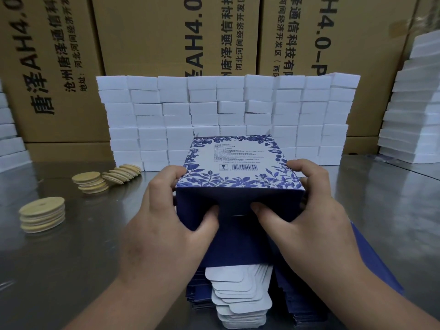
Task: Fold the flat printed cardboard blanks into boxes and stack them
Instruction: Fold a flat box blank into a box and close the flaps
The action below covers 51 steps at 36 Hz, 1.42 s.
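The blue floral box (238, 167) is gripped by both hands. Left hand (166, 210) and right hand (307, 206) are curled round its sides, thumbs pressed against the near flap.

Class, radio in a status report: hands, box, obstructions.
Left hand and right hand grip the printed box, thumbs on its blue end. Box held over flat blanks. Disc stacks lie left, apart.
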Each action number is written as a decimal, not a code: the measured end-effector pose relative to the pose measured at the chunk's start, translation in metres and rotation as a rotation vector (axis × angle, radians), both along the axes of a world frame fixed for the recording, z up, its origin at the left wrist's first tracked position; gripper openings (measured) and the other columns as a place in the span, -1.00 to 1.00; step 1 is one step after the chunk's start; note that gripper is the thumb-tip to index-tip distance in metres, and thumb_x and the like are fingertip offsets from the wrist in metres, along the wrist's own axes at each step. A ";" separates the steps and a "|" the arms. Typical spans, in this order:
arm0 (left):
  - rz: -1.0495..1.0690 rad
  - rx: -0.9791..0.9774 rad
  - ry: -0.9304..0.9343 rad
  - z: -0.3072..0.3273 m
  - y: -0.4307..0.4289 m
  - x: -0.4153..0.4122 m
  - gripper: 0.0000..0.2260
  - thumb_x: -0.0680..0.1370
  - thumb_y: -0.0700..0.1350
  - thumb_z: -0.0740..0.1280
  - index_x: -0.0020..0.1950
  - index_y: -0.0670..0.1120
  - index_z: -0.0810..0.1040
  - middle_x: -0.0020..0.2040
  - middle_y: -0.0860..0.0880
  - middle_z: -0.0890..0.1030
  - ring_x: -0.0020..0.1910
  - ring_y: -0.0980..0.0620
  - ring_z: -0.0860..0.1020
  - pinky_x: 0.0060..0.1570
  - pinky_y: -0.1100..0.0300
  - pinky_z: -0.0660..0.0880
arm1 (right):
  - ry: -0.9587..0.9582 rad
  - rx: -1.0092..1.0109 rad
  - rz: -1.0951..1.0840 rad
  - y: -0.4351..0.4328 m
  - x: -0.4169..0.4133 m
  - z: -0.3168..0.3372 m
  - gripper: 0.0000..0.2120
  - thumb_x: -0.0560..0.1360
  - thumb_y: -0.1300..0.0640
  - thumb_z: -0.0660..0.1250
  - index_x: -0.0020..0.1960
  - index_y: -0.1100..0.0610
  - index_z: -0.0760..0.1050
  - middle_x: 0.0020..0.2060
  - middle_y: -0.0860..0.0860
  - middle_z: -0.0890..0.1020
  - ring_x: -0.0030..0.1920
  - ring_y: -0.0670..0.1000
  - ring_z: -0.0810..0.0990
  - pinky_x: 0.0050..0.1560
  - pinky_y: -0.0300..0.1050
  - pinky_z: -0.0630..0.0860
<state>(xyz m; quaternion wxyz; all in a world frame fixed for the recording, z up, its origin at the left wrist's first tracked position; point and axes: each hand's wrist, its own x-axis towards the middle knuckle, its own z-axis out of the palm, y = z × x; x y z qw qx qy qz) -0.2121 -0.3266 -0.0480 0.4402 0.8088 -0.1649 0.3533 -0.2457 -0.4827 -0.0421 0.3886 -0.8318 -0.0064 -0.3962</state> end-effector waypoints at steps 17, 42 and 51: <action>-0.035 0.010 -0.076 -0.006 0.002 0.004 -0.41 0.31 0.12 0.36 0.21 0.34 0.11 0.09 0.08 0.54 -0.07 0.00 0.54 -0.16 0.13 0.37 | 0.003 -0.020 0.004 -0.001 0.002 -0.007 -0.40 0.25 -0.29 0.31 0.13 -0.52 0.03 0.07 -0.26 0.54 -0.03 -0.37 0.45 -0.12 -0.12 0.49; -0.698 -0.312 -0.112 -0.010 0.009 0.016 -0.51 0.48 0.19 0.22 0.38 0.21 0.17 0.32 0.40 0.38 0.30 0.32 0.37 0.12 0.46 0.38 | -0.111 0.026 0.381 -0.009 0.009 -0.013 -0.19 0.33 -0.18 0.26 0.47 -0.33 -0.08 0.43 -0.39 0.17 0.43 -0.32 0.15 0.41 -0.23 0.23; -0.954 -0.364 -0.060 -0.011 0.011 0.016 -0.38 0.48 0.31 0.22 0.44 0.11 0.10 0.38 0.32 0.35 0.36 0.26 0.33 0.19 0.39 0.35 | -0.175 0.294 0.672 -0.008 0.009 -0.016 -0.28 0.43 -0.23 0.26 0.51 -0.18 0.05 0.48 -0.19 0.24 0.48 -0.11 0.19 0.45 0.13 0.14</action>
